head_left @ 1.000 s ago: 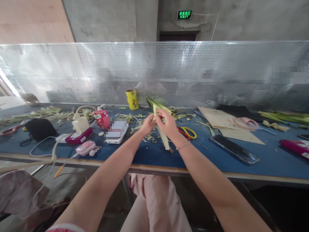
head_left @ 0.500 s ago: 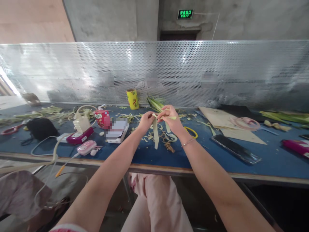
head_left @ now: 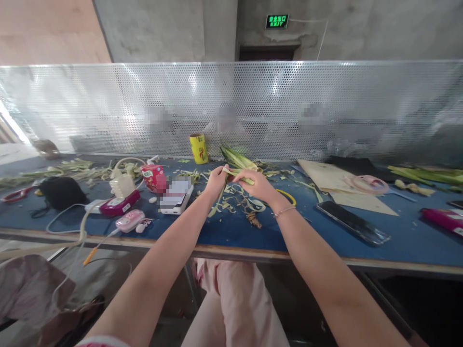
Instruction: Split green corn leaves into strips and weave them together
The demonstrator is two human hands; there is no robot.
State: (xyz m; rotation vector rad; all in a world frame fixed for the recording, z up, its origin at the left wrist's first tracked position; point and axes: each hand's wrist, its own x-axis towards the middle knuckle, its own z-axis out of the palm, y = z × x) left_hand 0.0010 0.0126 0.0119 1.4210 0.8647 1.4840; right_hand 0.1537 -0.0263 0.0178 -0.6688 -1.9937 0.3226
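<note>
Soft, greyish light fills the scene, with a blown-out opening (head_left: 13, 126) at far left, bright streaks glaring on the perforated metal screen (head_left: 282, 96), a glowing green exit sign (head_left: 277, 21), deep shadow beneath the table (head_left: 231, 237), stretched, soft edges, and pixelated patches (head_left: 312, 117).

Green sign (head_left: 277, 21): "EXIT", probably "安全出口"

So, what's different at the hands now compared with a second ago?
The left hand and right hand have drawn slightly apart, both still holding pale green leaf strip. The hanging length now slants lower left instead of lower right, leaving the brown twisted scrap uncovered. Unchanged: yellow cylinder, smartphone, red box.
</note>
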